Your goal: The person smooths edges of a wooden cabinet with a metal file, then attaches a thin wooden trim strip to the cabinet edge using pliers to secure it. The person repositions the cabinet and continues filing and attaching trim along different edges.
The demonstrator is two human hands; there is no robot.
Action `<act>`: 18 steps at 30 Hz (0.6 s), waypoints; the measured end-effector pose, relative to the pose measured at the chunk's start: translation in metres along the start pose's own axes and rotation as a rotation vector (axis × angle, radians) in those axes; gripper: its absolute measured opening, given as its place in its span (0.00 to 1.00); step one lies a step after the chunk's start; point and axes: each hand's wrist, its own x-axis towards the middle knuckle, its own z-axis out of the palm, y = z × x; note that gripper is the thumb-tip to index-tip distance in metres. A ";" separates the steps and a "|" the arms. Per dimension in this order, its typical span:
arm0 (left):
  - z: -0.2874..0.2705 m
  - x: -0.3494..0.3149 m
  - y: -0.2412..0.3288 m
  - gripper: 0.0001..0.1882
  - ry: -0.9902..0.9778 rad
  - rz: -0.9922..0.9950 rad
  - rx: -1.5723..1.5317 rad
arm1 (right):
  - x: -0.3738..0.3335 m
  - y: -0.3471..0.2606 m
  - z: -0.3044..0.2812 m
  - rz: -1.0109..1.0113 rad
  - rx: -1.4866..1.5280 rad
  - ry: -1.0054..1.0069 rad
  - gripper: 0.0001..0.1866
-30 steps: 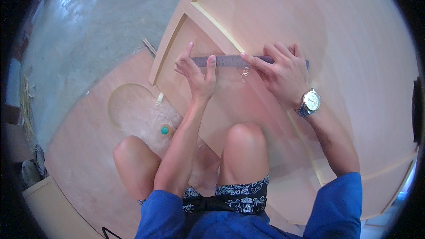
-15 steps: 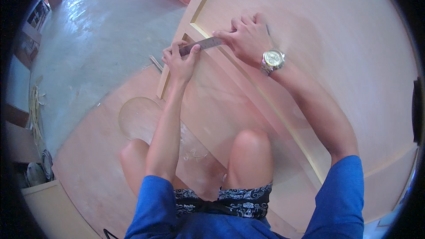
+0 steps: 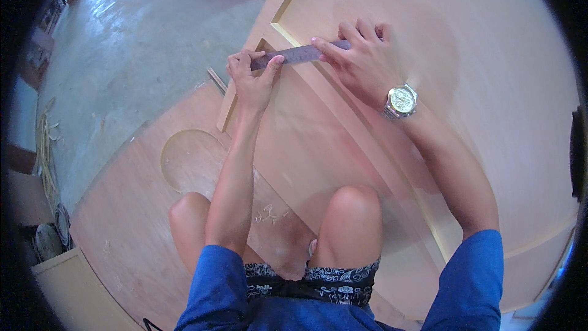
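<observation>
A flat metal ruler [image 3: 298, 55] lies nearly level across the wooden edge strip [image 3: 337, 95] of a large pale wood panel [image 3: 490, 104]. Its left end is pinched by my left hand [image 3: 251, 79], thumb on the near side and fingers curled at the far side. Toward the ruler's other end, my right hand [image 3: 361, 64] grips it between thumb and fingers, the remaining fingers bent over the panel. A metal wristwatch [image 3: 401, 100] circles my right wrist. Part of the ruler's right end is hidden by my right fingers.
A flat wood sheet [image 3: 135, 208] lies beneath my knees, with a round outline [image 3: 193, 160] and curled shavings [image 3: 269, 213] on it. Thin wood strips [image 3: 217, 81] rest by the panel's left edge. Pale cord-like strands [image 3: 46, 153] lie at far left on the grey floor [image 3: 147, 43].
My right hand has moved a little to the right along the ruler, so more of the ruler shows between my hands. The left hand keeps its hold. The view has shifted slightly.
</observation>
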 end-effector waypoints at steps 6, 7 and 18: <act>0.004 -0.015 0.009 0.24 0.038 -0.004 -0.131 | -0.015 -0.003 -0.004 0.028 0.076 -0.006 0.16; 0.004 -0.018 0.010 0.24 0.035 0.000 -0.110 | -0.017 -0.004 -0.005 0.031 0.104 0.016 0.16; 0.008 -0.041 0.016 0.25 0.042 0.021 -0.081 | -0.034 -0.007 -0.012 0.083 0.178 -0.023 0.13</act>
